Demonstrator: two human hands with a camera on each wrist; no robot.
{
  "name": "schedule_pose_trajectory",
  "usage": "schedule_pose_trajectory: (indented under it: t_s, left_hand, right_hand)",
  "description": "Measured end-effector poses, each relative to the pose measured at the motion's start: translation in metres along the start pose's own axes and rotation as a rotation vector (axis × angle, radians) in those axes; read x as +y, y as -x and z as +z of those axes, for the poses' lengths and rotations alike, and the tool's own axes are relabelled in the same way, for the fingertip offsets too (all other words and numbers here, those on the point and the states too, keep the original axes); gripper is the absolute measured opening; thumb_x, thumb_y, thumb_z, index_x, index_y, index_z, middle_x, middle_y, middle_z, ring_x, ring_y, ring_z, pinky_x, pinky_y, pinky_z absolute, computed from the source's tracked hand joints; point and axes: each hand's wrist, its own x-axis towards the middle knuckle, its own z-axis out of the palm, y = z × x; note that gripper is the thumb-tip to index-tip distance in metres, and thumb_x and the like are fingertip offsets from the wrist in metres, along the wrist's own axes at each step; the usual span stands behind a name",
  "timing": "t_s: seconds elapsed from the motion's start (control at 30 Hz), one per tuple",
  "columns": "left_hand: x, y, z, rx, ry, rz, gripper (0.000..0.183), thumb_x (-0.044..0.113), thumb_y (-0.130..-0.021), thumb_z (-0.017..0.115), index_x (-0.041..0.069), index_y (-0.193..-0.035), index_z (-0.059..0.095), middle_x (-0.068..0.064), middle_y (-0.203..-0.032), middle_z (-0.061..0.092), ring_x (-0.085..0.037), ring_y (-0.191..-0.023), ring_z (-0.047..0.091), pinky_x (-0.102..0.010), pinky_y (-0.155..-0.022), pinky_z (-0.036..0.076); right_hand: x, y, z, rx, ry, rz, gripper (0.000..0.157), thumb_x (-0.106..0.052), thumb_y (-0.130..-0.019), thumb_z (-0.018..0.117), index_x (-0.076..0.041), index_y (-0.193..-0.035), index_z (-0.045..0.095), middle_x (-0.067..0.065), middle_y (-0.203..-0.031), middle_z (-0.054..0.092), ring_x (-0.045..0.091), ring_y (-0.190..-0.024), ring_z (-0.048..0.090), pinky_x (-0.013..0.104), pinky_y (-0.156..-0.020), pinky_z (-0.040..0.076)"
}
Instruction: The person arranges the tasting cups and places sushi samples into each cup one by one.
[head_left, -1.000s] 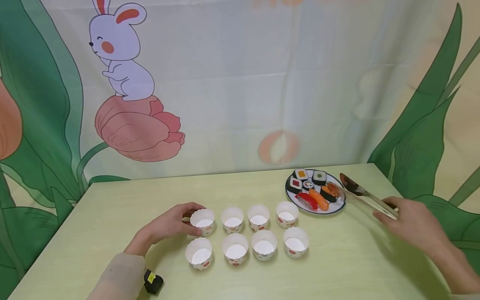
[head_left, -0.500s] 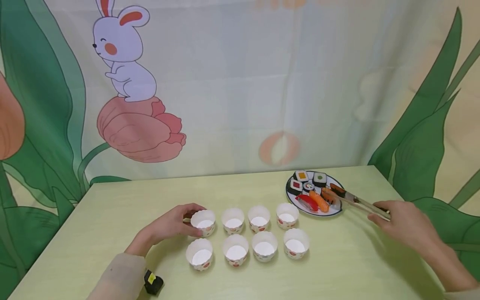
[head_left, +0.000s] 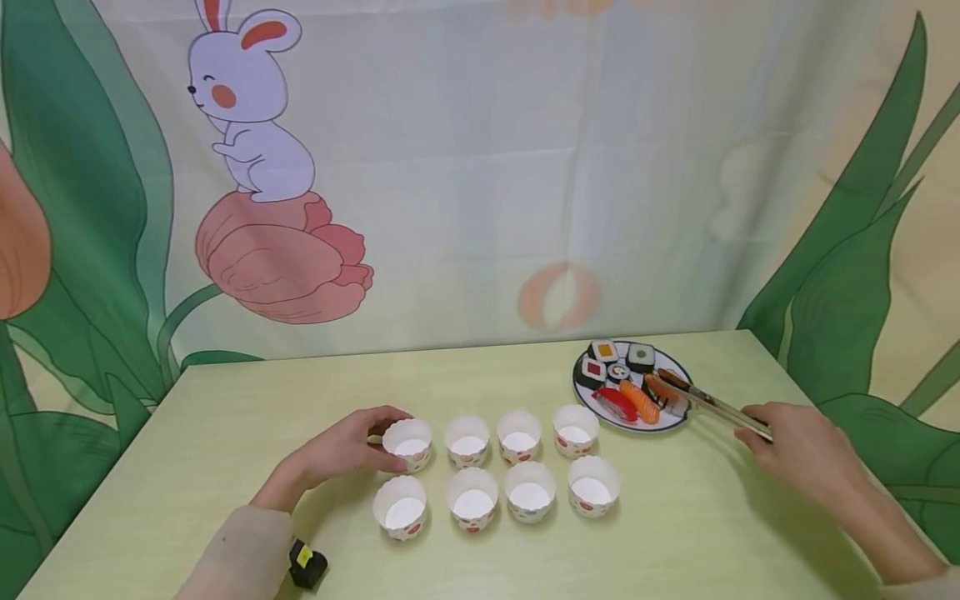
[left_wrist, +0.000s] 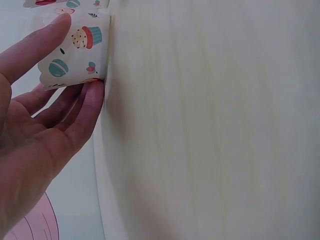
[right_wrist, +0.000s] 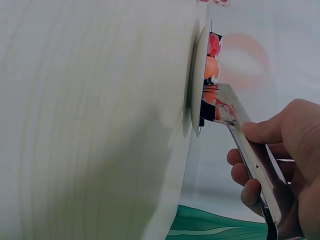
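Note:
My left hand [head_left: 341,454] holds the leftmost back paper baking cup [head_left: 411,458], thumb on one side and fingers on the other. In the left wrist view that cup [left_wrist: 82,50] shows printed cupcakes. My right hand [head_left: 806,450] grips metal serving tongs [head_left: 723,408] over the right side of a blue-rimmed white plate [head_left: 642,429]. The tong ends are around an orange-topped sushi piece [right_wrist: 218,112]; whether it is clamped firmly I cannot tell. Other toy-like sushi, including a red-topped piece [head_left: 615,404] and an orange one [head_left: 640,402], lies on the plate.
Several more white paper cups stand in two rows mid-table, such as a front-row cup [head_left: 472,500]. A black piece with a yellow mark [head_left: 307,567] lies by my left sleeve. A printed cloth [head_left: 450,167] hangs behind the table [head_left: 262,417].
The right hand has moved left with the tongs, bringing both ends over the plate. Their ends have drawn closer together around the orange-topped sushi piece. My left hand stays at its cup.

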Motion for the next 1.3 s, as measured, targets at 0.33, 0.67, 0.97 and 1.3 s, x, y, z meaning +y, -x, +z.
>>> schedule_pose_trajectory:
  t_s: [0.33, 0.67, 0.97, 1.3]
  left_hand:
    - [0.004, 0.0, -0.001, -0.001, 0.001, 0.004, 0.061, 0.014, -0.088, 0.083, -0.001, -0.139, 0.054, -0.015, -0.125, 0.061, -0.033, -0.111, 0.058, -0.039, -0.093, 0.049]
    - [0.003, 0.001, -0.001, -0.007, -0.012, 0.003, 0.06, 0.015, -0.088, 0.083, -0.001, -0.139, 0.054, -0.016, -0.125, 0.061, -0.035, -0.111, 0.057, -0.037, -0.092, 0.049]
    - [0.002, 0.0, -0.001, -0.006, -0.011, 0.006, 0.059, 0.016, -0.088, 0.084, 0.0, -0.137, 0.055, -0.015, -0.124, 0.062, -0.033, -0.111, 0.057, -0.033, -0.091, 0.049]
    - [0.003, 0.001, -0.001, -0.01, -0.001, 0.002, 0.06, 0.015, -0.088, 0.084, -0.001, -0.138, 0.054, -0.016, -0.124, 0.061, -0.034, -0.112, 0.056, -0.036, -0.093, 0.049]
  right_hand:
    - [-0.011, -0.001, -0.002, 0.055, 0.007, -0.014, 0.02, -0.017, -0.091, 0.078, -0.002, -0.103, 0.075, 0.011, -0.087, 0.072, 0.026, -0.066, 0.064, 0.047, -0.051, 0.048]
    - [-0.027, -0.003, -0.011, 0.082, -0.007, -0.029, 0.025, -0.018, -0.092, 0.077, 0.0, -0.11, 0.075, 0.012, -0.092, 0.073, 0.019, -0.066, 0.061, 0.042, -0.052, 0.047]
    - [-0.048, -0.011, -0.017, 0.093, -0.023, -0.1, 0.018, -0.016, -0.091, 0.078, -0.005, -0.104, 0.075, -0.006, -0.075, 0.063, 0.01, -0.059, 0.048, 0.033, -0.053, 0.039]
    - [-0.075, -0.017, -0.02, 0.025, -0.078, -0.093, 0.02, -0.017, -0.093, 0.076, -0.002, -0.106, 0.072, -0.004, -0.079, 0.062, 0.013, -0.062, 0.048, 0.033, -0.054, 0.038]
